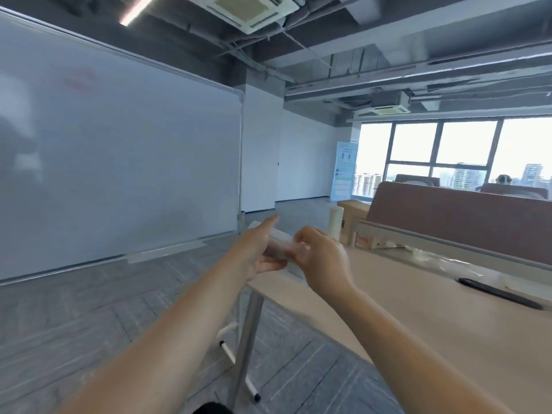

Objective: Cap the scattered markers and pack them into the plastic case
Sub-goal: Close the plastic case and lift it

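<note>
Head: two hands, one plastic case.

No text can be read. Faint red marks near the top edge of the whiteboard are too smeared to make out. The print on the banner by the window is too small.
</note>
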Available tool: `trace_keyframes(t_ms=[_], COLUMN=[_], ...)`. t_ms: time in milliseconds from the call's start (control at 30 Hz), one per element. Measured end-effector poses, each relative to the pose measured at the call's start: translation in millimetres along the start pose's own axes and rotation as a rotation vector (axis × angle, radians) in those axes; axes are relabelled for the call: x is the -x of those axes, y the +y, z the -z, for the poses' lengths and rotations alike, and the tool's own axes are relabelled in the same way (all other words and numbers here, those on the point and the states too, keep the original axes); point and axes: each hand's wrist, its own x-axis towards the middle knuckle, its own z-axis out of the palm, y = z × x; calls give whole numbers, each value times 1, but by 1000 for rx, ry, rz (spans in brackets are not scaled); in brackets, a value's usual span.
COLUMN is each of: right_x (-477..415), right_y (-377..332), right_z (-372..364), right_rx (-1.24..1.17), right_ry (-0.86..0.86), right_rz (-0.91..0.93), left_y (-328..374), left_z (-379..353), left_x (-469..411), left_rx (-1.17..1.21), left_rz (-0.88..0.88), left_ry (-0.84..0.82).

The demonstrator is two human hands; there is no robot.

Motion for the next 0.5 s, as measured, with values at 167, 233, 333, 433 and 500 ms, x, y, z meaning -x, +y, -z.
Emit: trace_keyframes(t_ms=[167, 233, 333, 433, 500], right_x=[1, 2, -1, -20, -37], right_y=[-23, -29, -32, -17, -3], right_z=[-45, -53, -62, -76, -92], right_rx=[-126, -243, -359, -362, -343], right_ry=[-92, -142, -171, -133, -193], right_rz=[169, 194, 108, -107, -264], left_y=[-1, -2, -3, -2, -1], left_z=[53, 68, 85, 105, 120], left_x=[-6, -8, -10, -14, -18], left_rx=[-3, -16, -17, -69, -79], left_rz=[-20, -34, -53, -78, -85], left_ry=[91, 133, 199, 180, 160])
